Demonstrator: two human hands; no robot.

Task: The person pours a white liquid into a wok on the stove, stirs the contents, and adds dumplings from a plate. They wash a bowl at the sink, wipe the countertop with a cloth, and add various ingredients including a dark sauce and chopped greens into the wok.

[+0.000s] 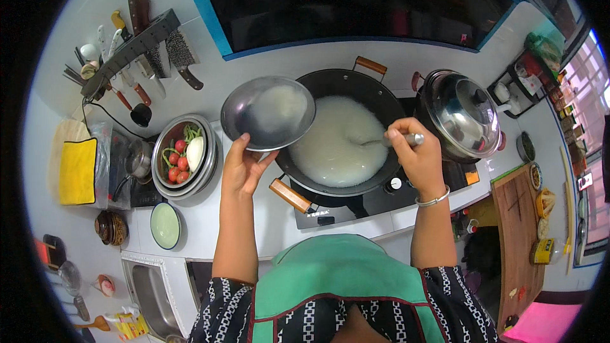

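Note:
In my left hand (244, 168) is a metal bowl (235, 111), gripped by its near rim and tilted toward the wok, with a little whitish liquid in it. Its right edge overlaps the left rim of a black wok (318, 81) with wooden side handles. Cloudy white liquid (333, 159) fills much of the wok, which stands on a black cooktop (356, 213). My right hand (413, 152) is closed around the metal handle of a spoon or ladle (416, 139). The head of that utensil dips into the liquid and is hidden.
Right of the wok stands a lidded steel pot (460, 114). Stacked metal bowls (206, 181) with radishes and greens sit at left, near a green plate (165, 225). A knife rack (133, 51) hangs on the left wall. A wooden board (518, 241) lies at right; a sink (152, 298) is lower left.

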